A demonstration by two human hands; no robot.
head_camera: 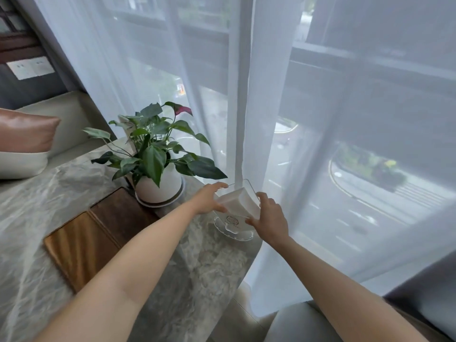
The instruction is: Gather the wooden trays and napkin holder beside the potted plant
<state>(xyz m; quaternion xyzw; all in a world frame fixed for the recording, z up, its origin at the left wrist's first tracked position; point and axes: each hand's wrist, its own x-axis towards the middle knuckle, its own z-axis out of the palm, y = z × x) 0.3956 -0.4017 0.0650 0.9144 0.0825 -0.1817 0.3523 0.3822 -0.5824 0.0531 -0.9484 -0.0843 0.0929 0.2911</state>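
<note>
A clear acrylic napkin holder (234, 227) with a round base and a stack of white napkins stands on the marble table, right of the potted plant (158, 169). My left hand (209, 199) grips its left side. On its right side my right hand (270, 218) holds the napkins and the clear panel. Two wooden trays lie side by side to the plant's left and front: a dark tray (123, 213) touching the pot's saucer and a lighter tray (79, 248) nearer me.
The marble table (37, 218) ends just right of the holder, where a sheer white curtain (246, 119) hangs against the window. A brown cushion (27, 132) and a sofa are at the far left. A pale seat (296, 322) sits at the bottom right.
</note>
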